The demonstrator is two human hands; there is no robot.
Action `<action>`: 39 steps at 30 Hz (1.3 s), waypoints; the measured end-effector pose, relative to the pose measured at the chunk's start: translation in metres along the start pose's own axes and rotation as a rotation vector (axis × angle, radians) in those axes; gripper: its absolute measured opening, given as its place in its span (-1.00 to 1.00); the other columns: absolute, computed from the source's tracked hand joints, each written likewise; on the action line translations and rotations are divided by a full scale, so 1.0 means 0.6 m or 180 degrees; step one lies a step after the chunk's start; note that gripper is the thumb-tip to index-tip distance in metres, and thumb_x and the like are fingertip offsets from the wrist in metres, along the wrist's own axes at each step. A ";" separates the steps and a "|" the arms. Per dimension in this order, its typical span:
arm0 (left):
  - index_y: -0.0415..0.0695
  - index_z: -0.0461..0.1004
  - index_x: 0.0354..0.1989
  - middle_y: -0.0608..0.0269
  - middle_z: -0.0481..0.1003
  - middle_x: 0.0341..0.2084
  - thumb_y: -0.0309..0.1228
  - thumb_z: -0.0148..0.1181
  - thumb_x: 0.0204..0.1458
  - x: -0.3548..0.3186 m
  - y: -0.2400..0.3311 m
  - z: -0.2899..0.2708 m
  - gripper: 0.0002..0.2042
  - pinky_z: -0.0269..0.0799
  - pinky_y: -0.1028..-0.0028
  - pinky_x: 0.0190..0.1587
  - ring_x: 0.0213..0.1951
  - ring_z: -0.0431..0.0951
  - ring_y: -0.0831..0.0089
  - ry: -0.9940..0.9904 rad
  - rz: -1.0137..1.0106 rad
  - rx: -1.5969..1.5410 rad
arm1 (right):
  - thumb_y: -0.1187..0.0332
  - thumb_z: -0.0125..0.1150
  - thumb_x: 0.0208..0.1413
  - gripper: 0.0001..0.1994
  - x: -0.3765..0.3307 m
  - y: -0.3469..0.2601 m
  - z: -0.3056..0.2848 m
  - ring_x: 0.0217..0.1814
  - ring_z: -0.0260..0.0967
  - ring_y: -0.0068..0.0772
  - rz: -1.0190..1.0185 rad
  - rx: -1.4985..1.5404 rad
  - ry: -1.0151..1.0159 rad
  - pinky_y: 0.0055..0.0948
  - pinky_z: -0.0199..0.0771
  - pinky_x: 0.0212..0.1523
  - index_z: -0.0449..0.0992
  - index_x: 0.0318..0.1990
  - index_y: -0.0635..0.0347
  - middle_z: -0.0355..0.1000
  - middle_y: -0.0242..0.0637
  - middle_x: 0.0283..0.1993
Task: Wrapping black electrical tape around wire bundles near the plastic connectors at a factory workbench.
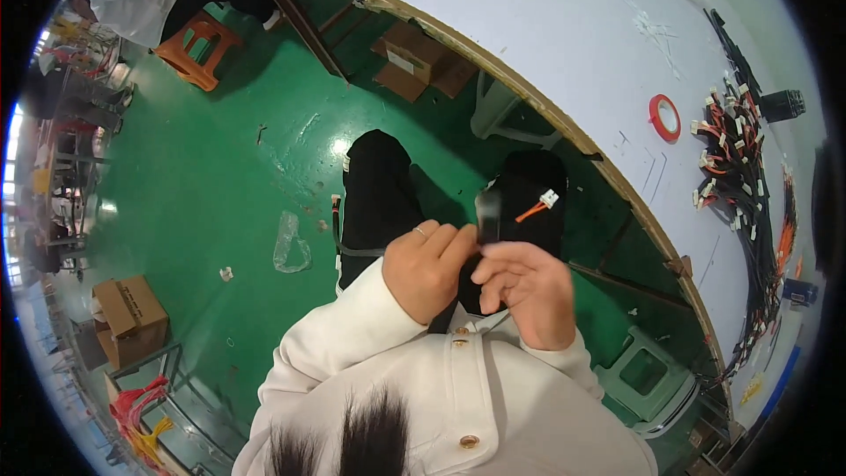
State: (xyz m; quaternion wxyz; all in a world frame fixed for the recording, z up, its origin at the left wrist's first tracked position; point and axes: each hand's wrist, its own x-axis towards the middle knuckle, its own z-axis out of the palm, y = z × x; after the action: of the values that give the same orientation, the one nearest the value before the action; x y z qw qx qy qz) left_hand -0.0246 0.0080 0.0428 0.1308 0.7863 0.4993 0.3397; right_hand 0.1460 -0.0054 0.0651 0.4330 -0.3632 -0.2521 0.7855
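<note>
My left hand [427,269] is closed around a dark-sleeved wire harness [359,253] in front of my lap. The harness runs out leftward past my knee and bends up to a small connector end [336,200]. Against its fingertips, my right hand [530,291] curls its fingers, the index reaching to the left hand's grip. Just above both hands is a dark strip [489,219], smeared by motion; what it is I cannot make out. A white connector with short orange wires [548,200] shows over my right thigh. What lies inside the fingers is hidden.
A white worktable [564,31] curves along the right, bearing a red tape roll [665,117] and a pile of black wire harnesses [736,154]. Around me on the green floor are an orange stool [201,48], a grey-green stool [648,379], cardboard boxes [132,317] and scraps of plastic [289,242].
</note>
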 end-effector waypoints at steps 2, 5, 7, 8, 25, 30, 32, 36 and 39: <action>-0.23 0.45 -0.36 0.20 0.41 -0.61 -0.65 0.13 -0.24 -0.012 -0.005 0.016 -0.80 0.29 0.36 -0.54 -0.57 0.38 0.22 -0.0043 -0.0129 -0.0350 | 0.35 -0.21 0.17 -0.68 -0.003 -0.025 0.007 -0.46 0.37 -0.30 -0.0771 -0.0392 -0.0641 -0.44 0.41 -0.42 0.42 -0.30 0.47 0.43 0.01 -0.45; -0.27 0.44 -0.43 0.15 0.39 -0.65 -0.57 0.08 -0.05 -0.005 -0.009 0.015 -0.96 0.28 0.39 -0.55 -0.63 0.37 0.24 0.0464 -0.0122 -0.1012 | 0.37 -0.16 0.16 -0.72 0.023 -0.010 -0.055 -0.41 0.38 -0.31 -0.0704 -0.1708 -0.1262 -0.43 0.42 -0.32 0.44 -0.31 0.43 0.44 -0.03 -0.44; -0.22 0.43 -0.41 0.10 0.48 -0.58 -0.49 0.06 0.03 0.006 -0.008 -0.017 -0.93 0.35 0.43 -0.49 -0.54 0.49 0.19 -0.0434 -0.1135 -0.1594 | 0.41 0.01 0.06 -0.75 0.031 0.023 -0.088 -0.25 0.39 -0.32 -0.0110 -0.1751 -0.1283 -0.40 0.39 -0.11 0.40 -0.13 0.35 0.44 -0.10 -0.28; -0.23 0.41 -0.43 0.13 0.42 -0.66 -0.45 0.00 0.10 0.006 -0.012 -0.015 -0.87 0.31 0.46 -0.51 -0.61 0.43 0.28 -0.0640 -0.1306 -0.1987 | 0.44 0.10 0.00 -0.63 0.034 0.041 -0.079 -0.13 0.36 -0.33 -0.0267 -0.1514 -0.0672 -0.39 0.33 -0.02 0.30 0.00 0.31 0.39 -0.11 -0.14; -0.23 0.41 -0.47 0.11 0.40 -0.65 -0.61 0.09 -0.12 -0.006 -0.010 -0.004 -0.97 0.33 0.36 -0.55 -0.61 0.43 0.12 0.0291 -0.0443 -0.0789 | 0.50 0.36 -0.14 -0.49 0.037 0.051 -0.031 -0.17 0.34 -0.54 -0.0401 -0.1136 -0.0450 -0.53 0.37 -0.14 0.27 -0.01 0.36 0.38 -0.24 -0.14; -0.23 0.41 -0.46 0.12 0.42 -0.63 -0.62 0.09 -0.14 0.001 -0.007 0.003 -0.94 0.35 0.32 -0.54 -0.59 0.45 0.13 0.0112 -0.0295 -0.0391 | 0.13 0.29 -0.08 -0.47 0.025 0.011 -0.011 -0.58 0.32 -0.41 0.0199 -0.0546 0.0021 -0.52 0.35 -0.57 0.30 -0.13 0.43 0.40 0.02 -0.38; -0.23 0.41 -0.45 0.13 0.43 -0.63 -0.62 0.09 -0.15 -0.001 -0.004 0.002 -0.93 0.36 0.32 -0.54 -0.58 0.46 0.13 -0.0047 -0.0295 -0.0283 | 0.00 0.19 -0.03 -0.44 0.026 -0.017 -0.002 -0.54 0.29 -0.45 0.0528 0.0133 -0.0071 -0.44 0.34 -0.48 0.31 -0.13 0.40 0.40 -0.02 -0.41; -0.20 0.40 -0.48 0.14 0.41 -0.66 -0.55 0.11 -0.08 -0.012 -0.004 0.002 -0.98 0.31 0.37 -0.57 -0.61 0.43 0.18 -0.0079 -0.0368 -0.0697 | 0.11 0.07 0.09 -0.60 0.021 -0.016 0.010 -0.51 0.25 -0.46 -0.0077 0.1221 0.0009 -0.40 0.29 -0.41 0.36 -0.20 0.36 0.41 -0.14 -0.44; -0.24 0.39 -0.49 0.14 0.37 -0.69 -0.49 -0.01 0.07 -0.012 -0.008 -0.009 -0.87 0.24 0.45 -0.56 -0.65 0.38 0.28 -0.0357 -0.0784 -0.1309 | 0.41 0.04 0.09 -0.88 0.024 0.047 -0.076 -0.40 0.32 -0.46 -0.0569 -0.0181 -0.1407 -0.49 0.33 -0.31 0.40 -0.36 0.28 0.41 -0.14 -0.37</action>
State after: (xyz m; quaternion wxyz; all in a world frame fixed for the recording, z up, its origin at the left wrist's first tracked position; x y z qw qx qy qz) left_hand -0.0335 0.0032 0.0409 0.3560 0.6939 0.5038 0.3715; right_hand 0.1631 -0.0033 0.0123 0.4247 -0.1707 -0.3939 0.7971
